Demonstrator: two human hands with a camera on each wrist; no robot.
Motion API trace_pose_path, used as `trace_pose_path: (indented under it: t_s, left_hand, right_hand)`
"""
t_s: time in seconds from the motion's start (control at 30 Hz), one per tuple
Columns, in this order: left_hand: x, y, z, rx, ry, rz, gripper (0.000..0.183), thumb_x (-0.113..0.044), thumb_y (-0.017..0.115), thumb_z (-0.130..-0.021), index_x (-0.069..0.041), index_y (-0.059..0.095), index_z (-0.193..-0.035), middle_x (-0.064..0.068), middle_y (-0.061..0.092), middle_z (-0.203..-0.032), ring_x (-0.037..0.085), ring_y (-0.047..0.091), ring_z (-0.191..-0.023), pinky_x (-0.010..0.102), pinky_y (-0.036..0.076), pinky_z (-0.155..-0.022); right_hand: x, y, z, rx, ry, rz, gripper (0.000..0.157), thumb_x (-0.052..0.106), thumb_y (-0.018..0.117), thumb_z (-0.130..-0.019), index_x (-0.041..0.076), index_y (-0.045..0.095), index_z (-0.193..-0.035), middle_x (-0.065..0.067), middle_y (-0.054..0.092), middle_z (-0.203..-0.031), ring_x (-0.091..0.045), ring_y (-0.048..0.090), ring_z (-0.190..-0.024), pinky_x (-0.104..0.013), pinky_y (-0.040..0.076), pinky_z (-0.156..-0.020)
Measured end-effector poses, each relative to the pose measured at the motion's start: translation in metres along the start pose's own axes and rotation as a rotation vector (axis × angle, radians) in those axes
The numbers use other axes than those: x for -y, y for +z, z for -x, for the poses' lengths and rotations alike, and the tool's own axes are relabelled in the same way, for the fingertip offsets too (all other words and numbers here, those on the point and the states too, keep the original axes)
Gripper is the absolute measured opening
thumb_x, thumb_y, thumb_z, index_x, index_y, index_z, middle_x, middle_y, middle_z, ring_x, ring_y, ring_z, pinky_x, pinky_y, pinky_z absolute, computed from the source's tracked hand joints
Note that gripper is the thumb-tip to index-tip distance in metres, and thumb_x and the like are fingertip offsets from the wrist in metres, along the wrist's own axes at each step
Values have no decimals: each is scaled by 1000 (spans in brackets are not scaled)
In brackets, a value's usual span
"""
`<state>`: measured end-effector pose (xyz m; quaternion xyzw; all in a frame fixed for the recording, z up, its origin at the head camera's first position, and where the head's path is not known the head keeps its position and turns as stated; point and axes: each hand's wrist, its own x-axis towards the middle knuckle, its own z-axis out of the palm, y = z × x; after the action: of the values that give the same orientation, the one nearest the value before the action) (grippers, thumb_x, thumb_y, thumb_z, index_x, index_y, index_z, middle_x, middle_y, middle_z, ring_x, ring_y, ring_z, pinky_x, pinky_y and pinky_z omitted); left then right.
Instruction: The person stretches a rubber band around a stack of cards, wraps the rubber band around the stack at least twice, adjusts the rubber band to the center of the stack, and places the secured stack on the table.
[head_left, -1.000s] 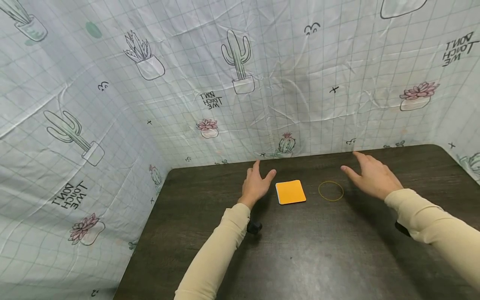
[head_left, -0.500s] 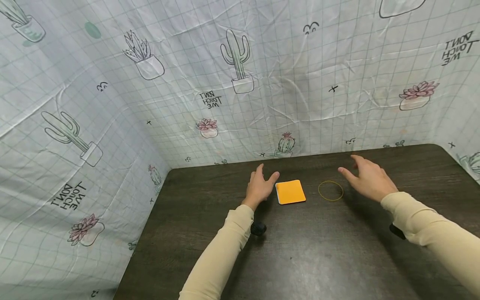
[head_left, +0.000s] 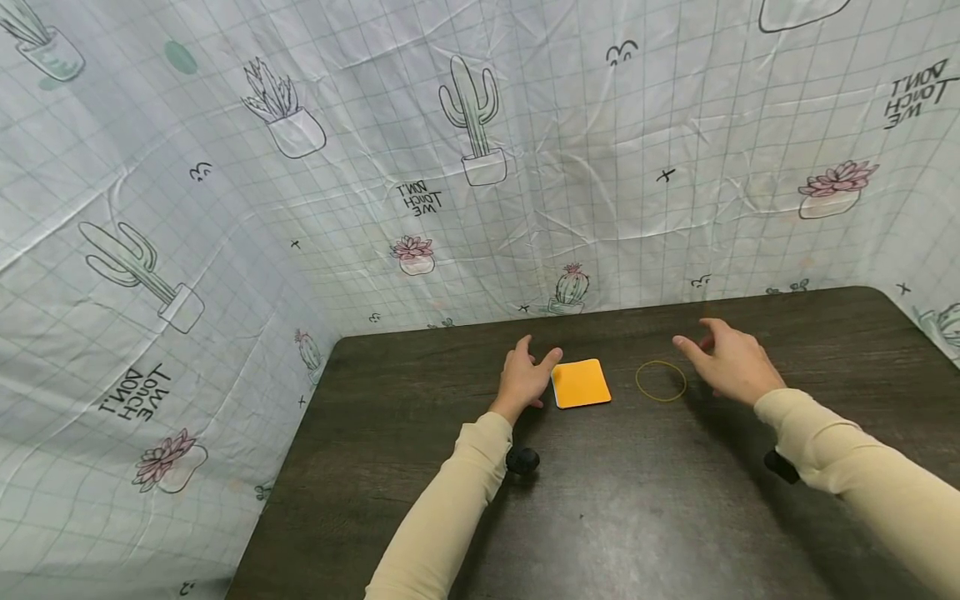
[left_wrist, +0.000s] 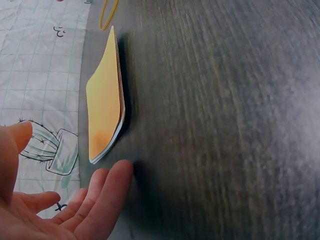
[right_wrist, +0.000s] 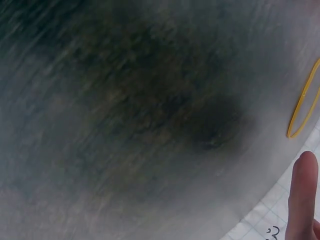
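A thin stack of square orange cards (head_left: pixel 581 384) with rounded corners lies on the dark table. My left hand (head_left: pixel 523 379) is just left of it, thumb spread and fingers loosely bent, holding nothing. In the left wrist view its fingertips (left_wrist: pixel 121 172) are close to the near corner of the stack (left_wrist: pixel 105 107), whose layered edge shows. To the right of the cards lies a thin yellow rubber band (head_left: pixel 662 401) in an open loop. My right hand (head_left: pixel 738 365) hovers right of the band, thumb and fingers apart with nothing between them.
The dark wood-grain table (head_left: pixel 615 517) meets a white cactus-print sheet (head_left: pixel 570 183) hanging behind it and at both sides. Black wrist cameras show under the left sleeve (head_left: pixel 450 508) and the right sleeve (head_left: pixel 847 467).
My left hand has moved right and slightly toward me, nearer the cards. My right hand has drifted a little left and down, closer to the rubber band. Cards and band stay in place.
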<state>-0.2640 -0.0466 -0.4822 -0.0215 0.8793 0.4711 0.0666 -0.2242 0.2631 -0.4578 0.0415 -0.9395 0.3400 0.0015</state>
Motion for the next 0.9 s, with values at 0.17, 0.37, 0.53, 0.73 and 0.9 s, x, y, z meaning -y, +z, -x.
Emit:
trace_pose_path:
  t_s: [0.17,0.37,0.53,0.73,0.9]
  left_hand:
    - [-1,4,0,22,-18,19,74,-48,62,-99,-12,33,-157,17,53,-127,29,63,-94,34,56,-45]
    - [0,8,1,33,-34,33,72,-47,63,-98,-13,35,-156,16,53,-125,27,62,-92,33,56,-45]
    - [1,10,2,32,-46,33,71,-47,64,-98,-13,38,-155,16,53,-125,27,61,-94,32,56,-46]
    - [-1,14,1,14,-59,51,69,-41,69,-96,-7,44,-150,17,55,-120,26,63,-91,32,55,-45]
    - [-3,17,0,22,-78,15,66,-36,73,-94,-5,48,-147,15,57,-117,22,64,-85,31,55,-44]
  right_hand:
    - [-2,4,0,8,17,-17,84,54,42,-105,-15,26,-149,-36,58,-117,-19,64,-54,-37,54,-52]
    - [0,10,1,51,41,-54,86,56,42,-104,-16,26,-149,-35,60,-115,-21,66,-59,-36,55,-50]
    - [1,13,3,70,55,-73,87,57,43,-104,-17,28,-147,-31,63,-110,-21,65,-57,-37,55,-50]
    - [2,17,2,103,81,-98,90,58,43,-103,-19,27,-146,-35,60,-114,-21,67,-61,-37,57,-51]
    - [3,18,2,144,114,-120,95,61,43,-101,-20,25,-146,-24,65,-94,-23,66,-63,-38,58,-52]
